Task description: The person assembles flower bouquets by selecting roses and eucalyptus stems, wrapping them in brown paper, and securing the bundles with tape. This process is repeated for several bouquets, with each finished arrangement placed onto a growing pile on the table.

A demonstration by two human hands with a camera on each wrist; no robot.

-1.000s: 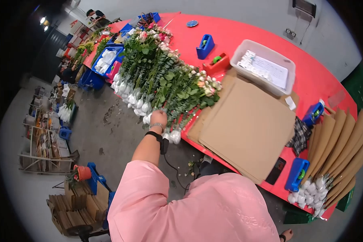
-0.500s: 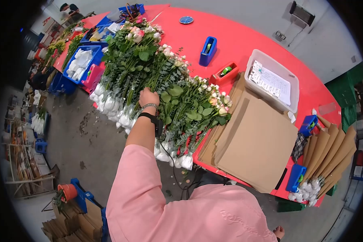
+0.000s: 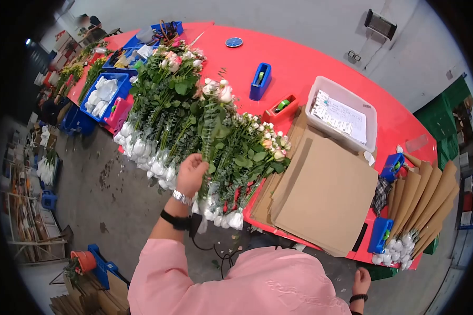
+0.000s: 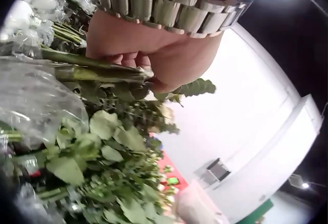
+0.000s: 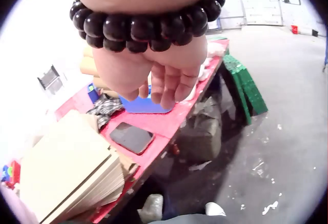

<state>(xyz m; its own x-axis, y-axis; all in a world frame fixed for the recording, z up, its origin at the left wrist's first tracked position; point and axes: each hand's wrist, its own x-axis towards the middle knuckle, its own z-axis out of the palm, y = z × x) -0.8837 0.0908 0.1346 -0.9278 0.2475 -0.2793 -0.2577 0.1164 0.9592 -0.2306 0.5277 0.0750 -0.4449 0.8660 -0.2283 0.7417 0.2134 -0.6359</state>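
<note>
My left hand (image 3: pixel 191 176) grips the stems of one flower bunch (image 3: pixel 215 123), raised a little over the row of bunches (image 3: pixel 163 113) on the red table. In the left wrist view the fingers of that hand (image 4: pixel 148 62) curl round the green stems (image 4: pixel 77 73), with a clear plastic wrap (image 4: pixel 41 98) beside them. White wrapped stem ends (image 3: pixel 142 152) line the table's near edge. My right hand (image 3: pixel 361 282) hangs off the table at the lower right; the right wrist view shows this hand (image 5: pixel 154 78) holding nothing, its fingers loosely bent.
Brown cardboard sheets (image 3: pixel 326 194) lie right of the flowers, below a clear bin (image 3: pixel 370 131) with papers. Tape dispensers (image 3: pixel 260 81), a phone (image 5: pixel 131 138) and paper-wrapped bunches (image 3: pixel 418 199) are on the table. A blue crate (image 3: pixel 105 97) stands at the left.
My left hand has come up and back from among the stems, and one bunch has risen with it. My right hand shows more at the lower right.
</note>
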